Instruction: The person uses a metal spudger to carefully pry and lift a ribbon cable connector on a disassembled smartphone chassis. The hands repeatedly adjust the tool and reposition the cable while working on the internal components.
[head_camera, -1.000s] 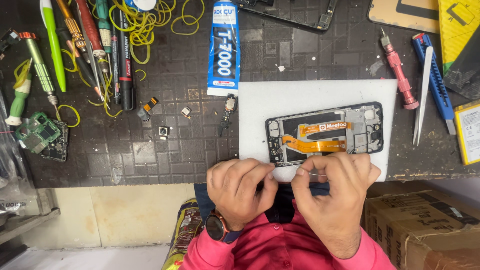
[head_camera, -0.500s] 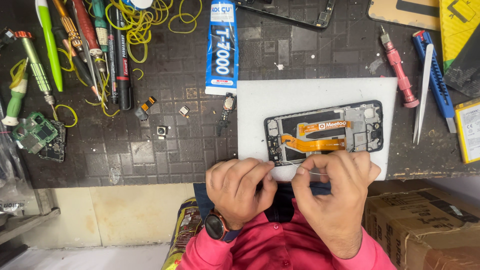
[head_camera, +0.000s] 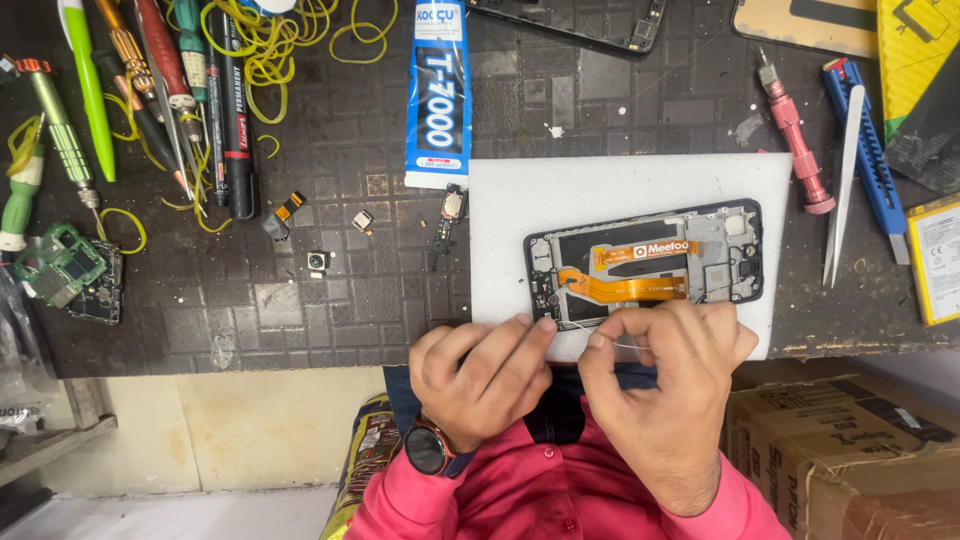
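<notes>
An opened black phone with orange flex cables lies on a white foam pad. Both my hands are at the pad's near edge, just below the phone. My left hand, a watch on its wrist, and my right hand pinch a thin pale strip stretched between their fingertips. The strip is very fine, and I cannot tell what kind it is.
A blue and white glue tube lies left of the pad, with small phone parts nearby. Screwdrivers, pens and yellow rubber bands are at the far left. A pink screwdriver, tweezers and a blue tool lie on the right. A cardboard box stands below.
Both hands stay at the pad's near edge with only slight finger movement. The phone has not moved.
</notes>
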